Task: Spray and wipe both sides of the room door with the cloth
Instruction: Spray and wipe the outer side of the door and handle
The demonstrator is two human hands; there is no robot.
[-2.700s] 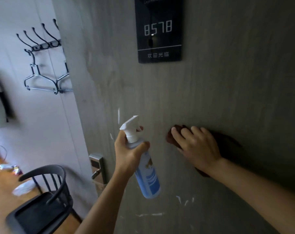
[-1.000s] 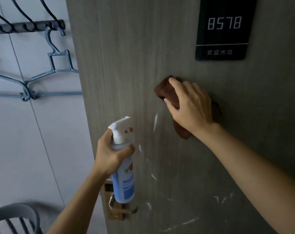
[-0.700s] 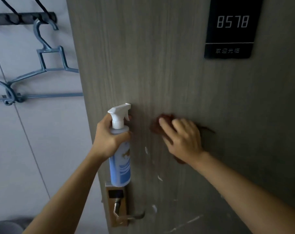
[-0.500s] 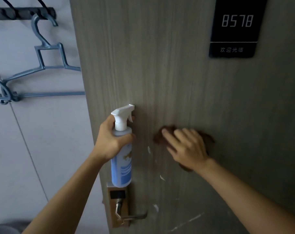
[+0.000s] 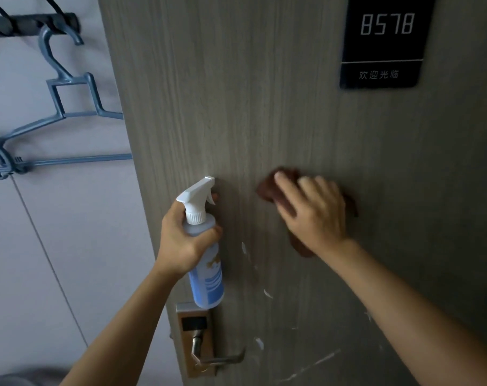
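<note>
head view: the right hand [image 5: 312, 215] presses a crumpled reddish-brown cloth [image 5: 275, 185] flat-fingered against the grey wood-grain room door [image 5: 264, 93], mid-panel below the black number plate [image 5: 384, 43]. the left hand [image 5: 185, 240] grips the blue spray bottle with white trigger [image 5: 204, 263] just beside. risk: white flecks [image 5: 267, 293] lower down get missed; the bottle may knock the metal lever handle [image 5: 217, 358].

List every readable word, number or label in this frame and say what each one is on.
"8578": lit digits on the black door sign at the top right of the door.
"欢迎光临": smaller line on the same sign, under the divider.
Spray bottle label: blue and white print, too blurred to read.
</note>
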